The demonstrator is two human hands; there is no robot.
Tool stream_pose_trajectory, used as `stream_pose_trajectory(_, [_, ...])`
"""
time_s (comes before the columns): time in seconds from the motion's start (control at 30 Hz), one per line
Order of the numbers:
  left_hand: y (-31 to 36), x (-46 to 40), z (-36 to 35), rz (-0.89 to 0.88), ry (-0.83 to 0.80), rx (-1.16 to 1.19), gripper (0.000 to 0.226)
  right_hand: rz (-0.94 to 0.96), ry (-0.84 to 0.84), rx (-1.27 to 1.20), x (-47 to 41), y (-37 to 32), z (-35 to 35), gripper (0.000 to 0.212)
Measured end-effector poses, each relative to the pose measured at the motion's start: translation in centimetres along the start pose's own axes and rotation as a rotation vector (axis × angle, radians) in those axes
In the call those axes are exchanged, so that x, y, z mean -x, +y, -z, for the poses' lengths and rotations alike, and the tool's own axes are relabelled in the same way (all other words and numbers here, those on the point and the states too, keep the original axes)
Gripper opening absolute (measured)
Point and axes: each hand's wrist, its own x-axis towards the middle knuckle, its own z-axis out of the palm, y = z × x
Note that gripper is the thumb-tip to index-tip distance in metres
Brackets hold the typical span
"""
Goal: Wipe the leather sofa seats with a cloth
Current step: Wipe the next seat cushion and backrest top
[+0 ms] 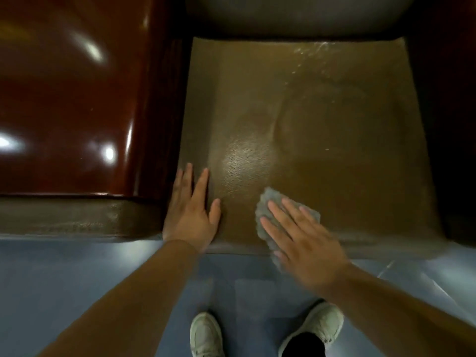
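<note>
While pressed flat under the right hand [301,243], grey cloth [268,210] at front edge of brown sofa seat [322,124], fingers [279,212] straight, spread over it. Left hand [190,210] flat on seat's left front corner, fingers spread, apart from cloth.

Sofa seat [322,119]: olive-brown, pebbled grain. Cloth [265,204]: grey. Armrest [64,99]: glossy dark red-brown; floor [77,266]: blue; shoes [206,333]: white
</note>
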Motion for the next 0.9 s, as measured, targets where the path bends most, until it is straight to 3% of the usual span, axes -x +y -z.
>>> stream_pose_trajectory(0.03, [0.5, 0.0, 0.4, 0.033, -0.028, 0.007, 0.069, 0.002, -0.036, 0.022, 0.6, 3.3, 0.8, 0.064])
stream_pose_trajectory(0.07, [1.0, 0.0, 1.0, 0.061, -0.042, 0.008, 0.069, -0.112, -0.021, 0.014, 0.6, 7.2, 1.3, 0.063])
stream_pose_trajectory(0.1, [1.6, -0.2, 1.6, 0.081, -0.039, 0.003, 0.069, -0.327, 0.024, -0.034, 0.2, 11.8, 2.0, 0.063])
stream_pose_trajectory(0.17, [4.2, -1.5, 2.4, 0.04, 0.04, -0.018, 0.069, -0.75, -0.053, -0.097, -0.6, 19.4, 4.1, 0.066])
stream_pose_trajectory(0.23, [8.7, -4.1, 1.9, -0.045, 0.119, -0.003, 0.067, -0.908, -0.05, -0.129, -1.4, 21.4, 4.0, 0.075])
stream_pose_trajectory(0.33, [15.9, -7.3, -0.9, -0.007, 0.114, 0.028, 0.073, -0.646, 0.182, -0.063, -2.5, 13.4, 1.1, 0.073])
stream_pose_trajectory(0.4, [17.6, -7.5, -3.3, -0.006, 0.125, -0.079, 0.081, -0.388, 0.156, -0.116, -0.2, 7.8, -0.4, 0.067])
stream_pose_trajectory(0.47, [17.1, -7.4, -4.5, -0.003, 0.154, -0.123, 0.081, -0.228, 0.115, -0.122, 2.7, 8.9, -1.4, 0.066])
stream_pose_trajectory(0.53, [16.6, -7.6, -4.9, -0.019, 0.181, -0.116, 0.08, -0.336, 0.1, -0.048, 5.3, 13.4, -2.3, 0.065])
stream_pose_trajectory(0.6, [16.8, -7.8, -5.4, -0.022, 0.218, -0.096, 0.081, -0.685, 0.12, -0.15, 7.5, 16.8, -2.7, 0.067])
stream_pose_trajectory(0.67, [16.8, -8.0, -5.8, -0.012, 0.243, -0.084, 0.081, -0.935, 0.168, -0.244, 8.4, 14.9, -3.2, 0.068])
stream_pose_trajectory(0.8, [16.6, -8.0, -5.9, -0.012, 0.255, -0.081, 0.082, -0.916, 0.157, -0.334, 9.0, 8.1, -3.4, 0.068])
stream_pose_trajectory(0.9, [16.5, -8.1, -6.5, -0.009, 0.256, -0.094, 0.083, -0.809, 0.166, -0.261, 5.3, 14.5, -2.0, 0.071])
